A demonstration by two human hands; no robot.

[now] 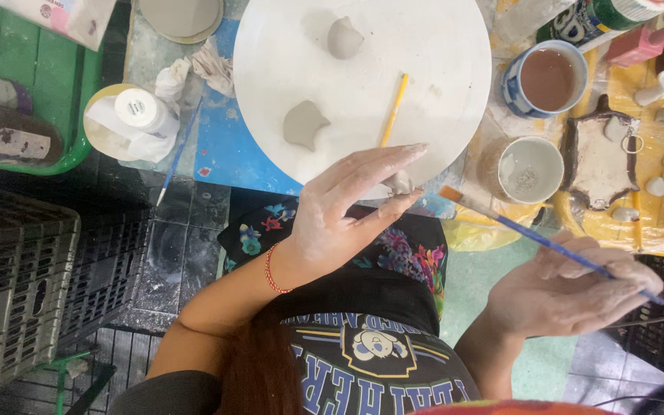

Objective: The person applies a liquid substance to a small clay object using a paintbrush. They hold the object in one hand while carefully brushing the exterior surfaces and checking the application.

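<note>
Clay work at a cluttered bench: a person's left hand (347,204) pinches a small grey lump of clay (399,184) between thumb and fingertips at the six o'clock edge of a round white work board (424,46), fingers stretched flat over the rim. The right hand (570,292), well out at four o'clock from the board, grips a blue-handled paintbrush with an orange ferrule (532,238), its bristles angled toward the lump but apart from it.

On the board lie two more grey clay pieces: a notched one (303,124) at about eight o'clock and a rounded one (343,38) near twelve o'clock, with a yellow pencil (393,111) between centre and rim. At three o'clock from the board stand a blue-and-white cup of brown liquid (547,78) and a white cup of cloudy water (530,169).

Risks, judged from this layout: the lump sits right at the board's lip over the lap, so a slackened pinch could drop it; too firm a squeeze could dent the soft clay. The brush's path to the cups passes close to their rims, and a knock could tip liquid over the yellow sheet (655,146).
</note>
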